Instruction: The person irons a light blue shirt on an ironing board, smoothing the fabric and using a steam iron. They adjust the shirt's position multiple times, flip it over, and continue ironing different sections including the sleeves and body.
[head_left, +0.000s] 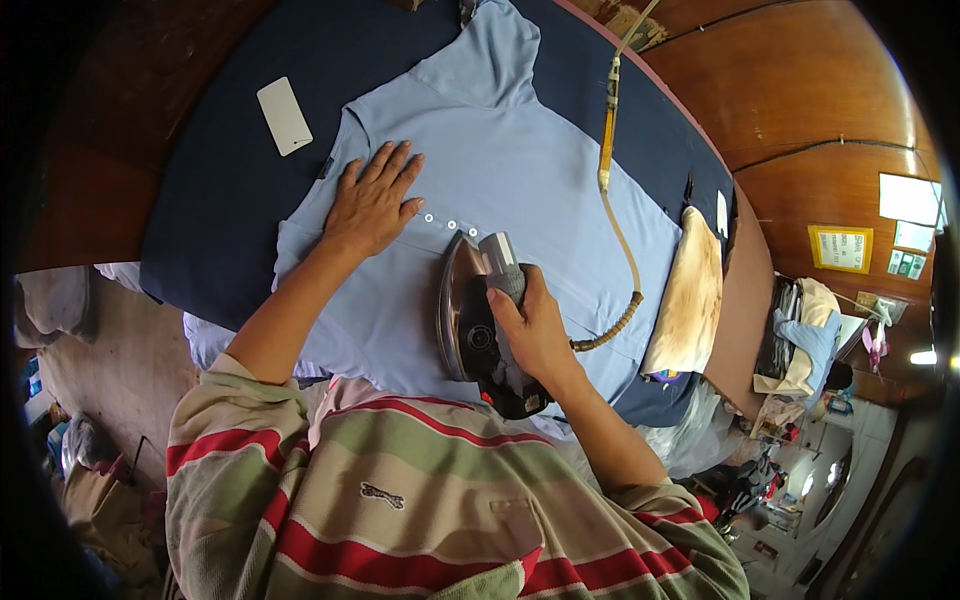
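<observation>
Currently the right hand (pixel 535 325) is clenched round the handle of a dark, metal-soled clothes iron (pixel 478 318), which rests on a light blue short-sleeved shirt (pixel 520 180), its long axis running away from the body. Left hand (pixel 372 200) lies flat, fingers spread, left of the button placket. Shirt covers the navy padded bench (pixel 230 180). Tan cord (pixel 612 200) trails right; scorched cloth pad (pixel 690 300) beyond; white card (pixel 284 116) far left.

White rectangular card (pixel 284 115) lies on the dark blue board cover (pixel 220 200) at far left; scorched tan pad (pixel 688 295) rests at the board's right end, a small white tag (pixel 721 213) just beyond it; yellow-framed notice (pixel 841 248) hangs on the wooden wall at right.
</observation>
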